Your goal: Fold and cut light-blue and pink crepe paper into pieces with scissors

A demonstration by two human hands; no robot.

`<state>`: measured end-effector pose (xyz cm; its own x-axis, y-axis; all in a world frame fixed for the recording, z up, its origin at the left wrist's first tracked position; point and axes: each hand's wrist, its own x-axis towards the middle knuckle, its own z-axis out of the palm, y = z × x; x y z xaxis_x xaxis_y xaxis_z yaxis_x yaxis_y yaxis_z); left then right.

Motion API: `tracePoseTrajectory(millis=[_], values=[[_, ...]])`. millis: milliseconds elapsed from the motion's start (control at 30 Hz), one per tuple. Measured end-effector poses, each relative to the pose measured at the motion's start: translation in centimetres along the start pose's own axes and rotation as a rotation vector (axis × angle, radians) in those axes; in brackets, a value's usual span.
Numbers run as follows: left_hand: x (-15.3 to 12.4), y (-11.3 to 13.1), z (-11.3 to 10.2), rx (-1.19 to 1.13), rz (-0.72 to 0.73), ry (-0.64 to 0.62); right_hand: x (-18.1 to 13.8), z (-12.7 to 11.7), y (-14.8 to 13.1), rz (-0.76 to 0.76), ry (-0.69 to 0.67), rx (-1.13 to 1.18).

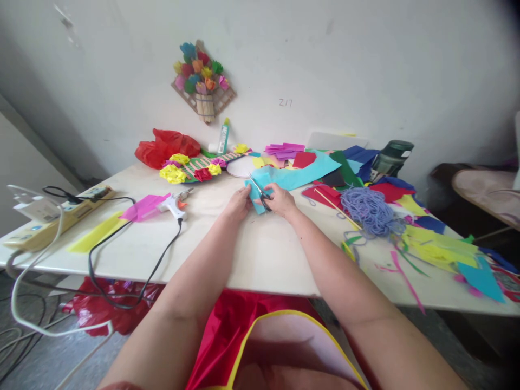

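Observation:
My left hand is closed on the left edge of a small piece of light blue paper, held just above the white table. My right hand grips a pair of scissors with dark handles. Their blades point away and to the left, lying across the paper. Whether the blades are parted is too small to tell. Right behind my hands is a larger sheet of light blue paper.
At left lie a hot glue gun, pink paper and a power strip with cords. A flower-decorated craft piece and a glue tube stand behind. Blue yarn, yellow scraps and a dark bottle are at right.

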<state>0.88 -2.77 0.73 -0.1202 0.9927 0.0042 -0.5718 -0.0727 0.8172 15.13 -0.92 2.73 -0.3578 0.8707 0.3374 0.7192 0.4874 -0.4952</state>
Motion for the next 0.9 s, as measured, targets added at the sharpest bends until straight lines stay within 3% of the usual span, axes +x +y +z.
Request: tracePoseTrajectory(millis=[233, 500, 767, 900], values=[[0.1, -0.1, -0.1, 0.026, 0.019, 0.002, 0.0, 0.0, -0.1, 0.005, 0.004, 0.008], [0.4, -0.1, -0.3, 0.013, 0.016, 0.031, 0.1, -0.1, 0.0, 0.061, 0.126, -0.006], [0.8, 0.4, -0.5, -0.026, 0.024, 0.161, 0.4, -1.8, 1.8, 0.366, 0.428, 0.051], [0.9, 0.3, -0.6, -0.031, 0.050, 0.152, 0.9, -2.6, 3.5, 0.521, 0.661, 0.408]])
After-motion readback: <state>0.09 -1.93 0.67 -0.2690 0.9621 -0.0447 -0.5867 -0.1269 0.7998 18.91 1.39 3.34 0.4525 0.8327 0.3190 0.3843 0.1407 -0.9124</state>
